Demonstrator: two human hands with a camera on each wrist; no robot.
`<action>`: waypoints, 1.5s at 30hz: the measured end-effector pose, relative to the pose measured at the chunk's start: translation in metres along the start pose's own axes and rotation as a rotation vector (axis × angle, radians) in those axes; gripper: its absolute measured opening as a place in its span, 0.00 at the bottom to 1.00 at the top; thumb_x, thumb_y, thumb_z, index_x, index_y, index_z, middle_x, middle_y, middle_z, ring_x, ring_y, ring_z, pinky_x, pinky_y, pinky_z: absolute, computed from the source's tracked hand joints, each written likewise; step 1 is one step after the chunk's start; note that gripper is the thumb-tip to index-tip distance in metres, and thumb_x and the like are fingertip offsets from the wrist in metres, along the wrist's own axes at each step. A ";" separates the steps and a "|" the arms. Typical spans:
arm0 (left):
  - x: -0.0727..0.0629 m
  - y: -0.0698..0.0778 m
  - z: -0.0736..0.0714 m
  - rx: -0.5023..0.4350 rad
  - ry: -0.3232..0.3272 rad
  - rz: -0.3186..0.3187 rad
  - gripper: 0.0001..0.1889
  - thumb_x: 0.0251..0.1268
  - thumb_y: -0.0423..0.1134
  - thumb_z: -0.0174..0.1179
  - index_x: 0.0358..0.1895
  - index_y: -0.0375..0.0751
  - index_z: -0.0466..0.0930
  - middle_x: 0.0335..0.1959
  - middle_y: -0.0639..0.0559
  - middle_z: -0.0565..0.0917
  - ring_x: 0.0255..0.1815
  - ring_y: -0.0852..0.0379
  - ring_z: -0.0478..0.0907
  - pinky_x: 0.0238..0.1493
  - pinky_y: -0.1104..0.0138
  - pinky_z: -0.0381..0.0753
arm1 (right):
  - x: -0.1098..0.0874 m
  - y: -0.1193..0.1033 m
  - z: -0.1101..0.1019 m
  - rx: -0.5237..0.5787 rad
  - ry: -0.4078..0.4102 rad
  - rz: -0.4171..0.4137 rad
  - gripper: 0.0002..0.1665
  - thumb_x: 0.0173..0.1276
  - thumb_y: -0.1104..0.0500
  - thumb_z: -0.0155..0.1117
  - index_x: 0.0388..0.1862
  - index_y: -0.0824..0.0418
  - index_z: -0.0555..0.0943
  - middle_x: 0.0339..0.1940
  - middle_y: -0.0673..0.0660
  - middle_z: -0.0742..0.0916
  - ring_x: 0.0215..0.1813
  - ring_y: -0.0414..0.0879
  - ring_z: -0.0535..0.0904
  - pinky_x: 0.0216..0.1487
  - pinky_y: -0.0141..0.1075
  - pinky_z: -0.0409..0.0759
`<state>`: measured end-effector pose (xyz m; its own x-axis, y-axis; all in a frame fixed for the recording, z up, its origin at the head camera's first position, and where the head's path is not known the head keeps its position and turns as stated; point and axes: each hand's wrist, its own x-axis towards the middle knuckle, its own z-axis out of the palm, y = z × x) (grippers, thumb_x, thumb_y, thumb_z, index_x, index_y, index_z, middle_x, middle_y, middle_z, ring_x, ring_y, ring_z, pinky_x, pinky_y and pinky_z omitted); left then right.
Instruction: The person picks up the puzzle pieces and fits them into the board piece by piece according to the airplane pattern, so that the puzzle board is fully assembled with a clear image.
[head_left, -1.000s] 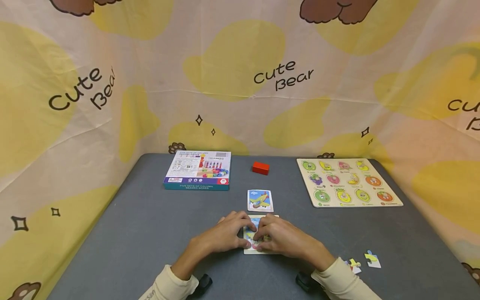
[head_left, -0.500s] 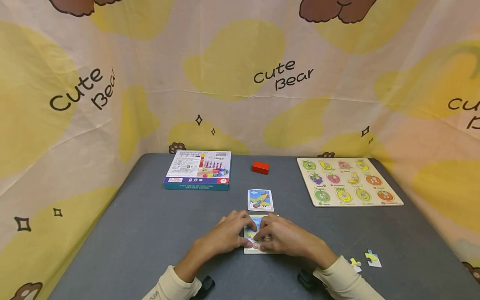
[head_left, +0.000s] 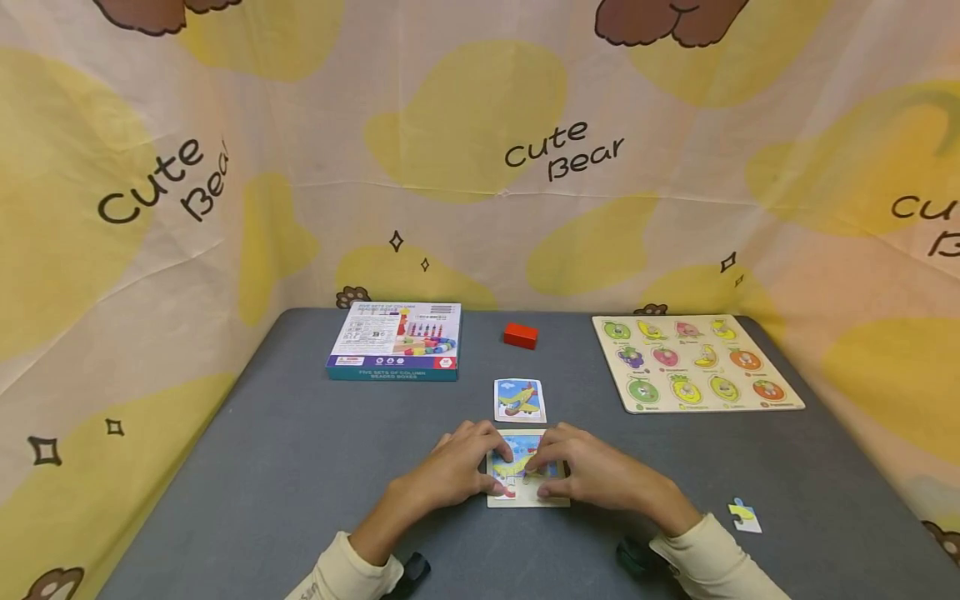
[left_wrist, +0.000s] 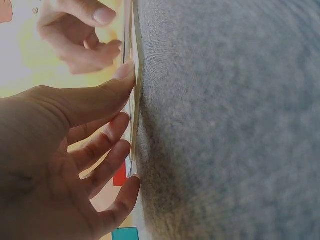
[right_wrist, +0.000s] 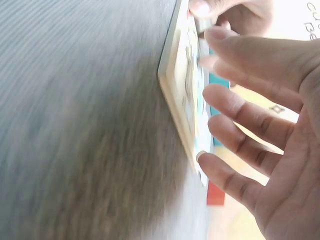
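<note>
A small jigsaw puzzle board (head_left: 528, 493) lies flat near the table's front, its upper part filled with blue sky pieces and a bare cream strip below. My left hand (head_left: 453, 468) rests at its left side, the thumb (left_wrist: 117, 86) touching the lower left and the index finger the picture higher up. My right hand (head_left: 596, 471) is over the right side, fingers bent and spread apart; in the right wrist view its fingertips hover by the board's surface, nothing visible in its grip. Just beyond lies a picture card (head_left: 520, 401) with a yellow aeroplane.
A loose puzzle piece (head_left: 745, 517) lies at front right, near the right sleeve (head_left: 708, 554). Farther back are a flat boxed toy (head_left: 395, 342), a red block (head_left: 521, 336) and a fruit board (head_left: 697, 364). A bear-print cloth (head_left: 465, 225) hangs behind the grey table (head_left: 315, 442).
My right hand has moved to the right, uncovering more of the board's picture and its cream strip. The left hand stays put. One loose piece is now hidden behind the right sleeve.
</note>
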<state>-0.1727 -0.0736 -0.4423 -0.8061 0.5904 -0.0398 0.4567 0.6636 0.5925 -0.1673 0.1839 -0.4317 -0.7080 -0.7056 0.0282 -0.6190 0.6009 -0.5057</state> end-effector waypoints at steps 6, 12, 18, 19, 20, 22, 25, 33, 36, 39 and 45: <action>0.001 0.000 0.001 -0.003 -0.013 -0.012 0.16 0.60 0.43 0.79 0.50 0.52 0.87 0.53 0.57 0.80 0.62 0.50 0.72 0.57 0.50 0.68 | -0.023 0.014 -0.009 0.022 0.029 0.017 0.17 0.66 0.51 0.80 0.53 0.50 0.91 0.48 0.43 0.88 0.52 0.38 0.77 0.56 0.41 0.78; 0.001 -0.001 0.001 0.000 -0.015 -0.015 0.16 0.60 0.44 0.79 0.50 0.53 0.88 0.54 0.57 0.80 0.61 0.50 0.72 0.56 0.50 0.68 | -0.050 0.024 -0.022 0.036 0.062 0.068 0.21 0.65 0.46 0.80 0.55 0.49 0.90 0.49 0.41 0.88 0.54 0.37 0.78 0.57 0.42 0.79; 0.001 -0.003 0.000 -0.005 -0.024 -0.017 0.16 0.61 0.43 0.79 0.51 0.53 0.88 0.55 0.56 0.80 0.62 0.50 0.71 0.57 0.49 0.68 | -0.077 0.036 -0.028 0.024 0.137 0.082 0.21 0.65 0.45 0.80 0.55 0.49 0.90 0.49 0.41 0.88 0.52 0.37 0.78 0.54 0.40 0.80; 0.001 -0.003 0.000 -0.006 -0.026 -0.021 0.16 0.61 0.43 0.79 0.51 0.53 0.88 0.55 0.56 0.80 0.62 0.50 0.71 0.58 0.49 0.68 | -0.082 0.038 -0.029 0.027 0.147 0.089 0.22 0.64 0.45 0.80 0.55 0.49 0.90 0.50 0.41 0.88 0.52 0.36 0.78 0.53 0.40 0.80; 0.001 -0.003 0.000 -0.007 -0.027 -0.024 0.16 0.61 0.43 0.79 0.51 0.53 0.88 0.55 0.57 0.80 0.62 0.51 0.71 0.58 0.49 0.68 | -0.086 0.039 -0.030 0.029 0.158 0.096 0.22 0.64 0.45 0.80 0.55 0.48 0.90 0.50 0.41 0.89 0.52 0.36 0.78 0.53 0.39 0.80; 0.001 -0.002 0.000 -0.015 -0.029 -0.026 0.16 0.61 0.43 0.79 0.51 0.53 0.88 0.55 0.57 0.80 0.62 0.51 0.71 0.59 0.49 0.68 | -0.095 0.042 -0.032 0.024 0.182 0.105 0.23 0.63 0.44 0.80 0.55 0.48 0.90 0.50 0.41 0.89 0.52 0.36 0.78 0.51 0.39 0.79; 0.001 -0.002 0.000 -0.021 -0.033 -0.029 0.16 0.61 0.43 0.79 0.52 0.53 0.88 0.55 0.57 0.80 0.62 0.51 0.70 0.59 0.49 0.68 | -0.109 0.047 -0.033 0.013 0.219 0.119 0.24 0.61 0.44 0.81 0.55 0.47 0.90 0.49 0.42 0.89 0.51 0.37 0.78 0.49 0.38 0.79; 0.003 -0.005 0.002 -0.024 -0.036 -0.028 0.16 0.62 0.44 0.78 0.52 0.54 0.88 0.55 0.56 0.80 0.63 0.50 0.70 0.59 0.49 0.67 | -0.142 0.061 -0.036 -0.031 0.235 0.206 0.19 0.60 0.44 0.82 0.49 0.44 0.91 0.45 0.36 0.88 0.48 0.32 0.77 0.47 0.36 0.78; 0.003 -0.006 0.002 -0.025 -0.033 -0.025 0.16 0.62 0.44 0.78 0.52 0.54 0.88 0.55 0.56 0.80 0.64 0.49 0.70 0.59 0.49 0.67 | -0.151 0.065 -0.035 -0.028 0.224 0.211 0.19 0.60 0.44 0.82 0.49 0.44 0.91 0.45 0.36 0.88 0.47 0.32 0.76 0.46 0.35 0.77; 0.003 -0.006 0.001 -0.022 -0.034 -0.024 0.16 0.62 0.44 0.78 0.52 0.53 0.88 0.55 0.55 0.80 0.63 0.49 0.70 0.58 0.49 0.67 | -0.159 0.068 -0.031 -0.033 0.243 0.185 0.18 0.59 0.46 0.83 0.48 0.45 0.91 0.44 0.37 0.89 0.46 0.32 0.76 0.44 0.35 0.76; 0.003 -0.006 0.001 -0.018 -0.031 -0.013 0.16 0.62 0.44 0.78 0.52 0.53 0.88 0.56 0.54 0.80 0.63 0.49 0.70 0.57 0.49 0.67 | -0.173 0.074 -0.026 -0.079 0.324 0.105 0.19 0.53 0.48 0.87 0.44 0.45 0.92 0.41 0.35 0.88 0.45 0.32 0.75 0.45 0.27 0.70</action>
<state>-0.1775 -0.0747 -0.4469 -0.7995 0.5964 -0.0723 0.4398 0.6630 0.6058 -0.0998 0.3599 -0.4521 -0.8325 -0.4900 0.2586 -0.5525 0.6998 -0.4528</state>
